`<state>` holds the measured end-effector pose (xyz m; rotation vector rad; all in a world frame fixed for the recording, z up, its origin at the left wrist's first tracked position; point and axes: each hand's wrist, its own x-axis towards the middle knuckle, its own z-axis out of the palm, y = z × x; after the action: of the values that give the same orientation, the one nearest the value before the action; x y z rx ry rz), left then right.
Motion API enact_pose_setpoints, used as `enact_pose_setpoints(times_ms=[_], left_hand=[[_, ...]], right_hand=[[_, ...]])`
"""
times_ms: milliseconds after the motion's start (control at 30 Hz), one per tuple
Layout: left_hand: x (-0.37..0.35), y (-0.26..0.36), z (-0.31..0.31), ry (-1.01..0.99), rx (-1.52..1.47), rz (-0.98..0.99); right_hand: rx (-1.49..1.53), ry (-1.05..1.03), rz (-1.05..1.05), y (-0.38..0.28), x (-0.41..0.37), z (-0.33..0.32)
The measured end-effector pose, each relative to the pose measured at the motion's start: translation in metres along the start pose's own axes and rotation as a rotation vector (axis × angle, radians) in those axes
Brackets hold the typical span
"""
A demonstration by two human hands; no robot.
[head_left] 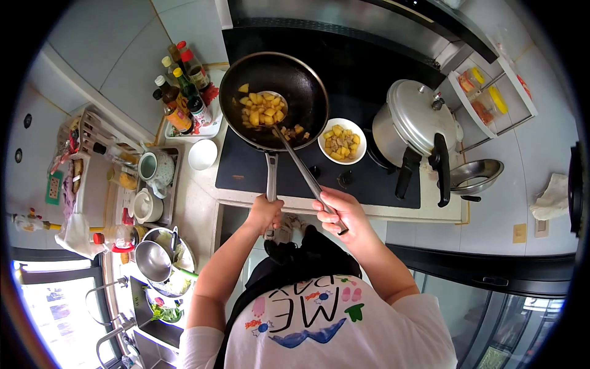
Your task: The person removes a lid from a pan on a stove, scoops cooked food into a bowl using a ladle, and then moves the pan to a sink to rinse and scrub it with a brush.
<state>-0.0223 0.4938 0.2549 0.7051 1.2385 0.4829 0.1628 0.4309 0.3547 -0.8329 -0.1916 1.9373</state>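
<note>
My left hand point(265, 213) is closed round the metal handle of a dark wok point(307, 86), which sits over the left part of the black cooktop point(246, 172). In my right hand point(342, 213) is the long handle of a metal ladle point(298, 161). The ladle's round head lies inside the wok, heaped with cubed yellow-brown potatoes point(265, 114). More cubes and small brown pieces lie around it on the wok's bottom. Just right of the wok stands a white bowl point(323, 147) holding similar potato cubes and pieces that look like meat.
A silver pressure cooker point(412, 117) stands on the right, its black handles pointing toward me. Sauce bottles point(192, 92) crowd a tray at the back left, near a small white bowl point(203, 155). Pots, a steel pan point(153, 261) and the sink point(161, 329) are further left.
</note>
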Motion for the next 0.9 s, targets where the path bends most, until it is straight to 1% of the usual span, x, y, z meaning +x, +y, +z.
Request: enact_pose_setpoints(times_ms=[200, 367, 467, 500, 600, 633, 733, 867, 900], left_hand=[[0.005, -0.004, -0.013, -0.047, -0.021, -0.01], [0.005, -0.005, -0.02, -0.072, -0.027, 0.005], [0.008, -0.006, -0.024, -0.096, -0.059, -0.01], [0.009, -0.006, -0.025, -0.101, -0.071, -0.019], [0.009, -0.006, -0.027, -0.112, -0.098, -0.035], [0.01, -0.006, -0.027, -0.115, -0.101, -0.033], [0.009, -0.006, -0.029, -0.132, -0.111, -0.039], [0.011, -0.007, -0.031, -0.14, -0.097, -0.043], [0.011, -0.007, -0.031, -0.142, -0.098, -0.038]], right_hand=[[-0.023, 0.007, -0.016, -0.011, -0.025, -0.003], [0.157, -0.085, -0.063, -0.025, -0.068, -0.018], [0.07, -0.052, -0.128, -0.032, -0.1, -0.022], [0.058, 0.042, -0.154, -0.032, -0.109, -0.021], [-0.057, 0.186, -0.281, -0.023, -0.125, -0.033], [-0.098, 0.309, -0.299, -0.021, -0.127, -0.029], [-0.277, 0.491, -0.329, -0.011, -0.126, -0.037], [-0.323, 0.58, -0.296, 0.0, -0.115, -0.058], [-0.333, 0.565, -0.293, 0.002, -0.112, -0.062]])
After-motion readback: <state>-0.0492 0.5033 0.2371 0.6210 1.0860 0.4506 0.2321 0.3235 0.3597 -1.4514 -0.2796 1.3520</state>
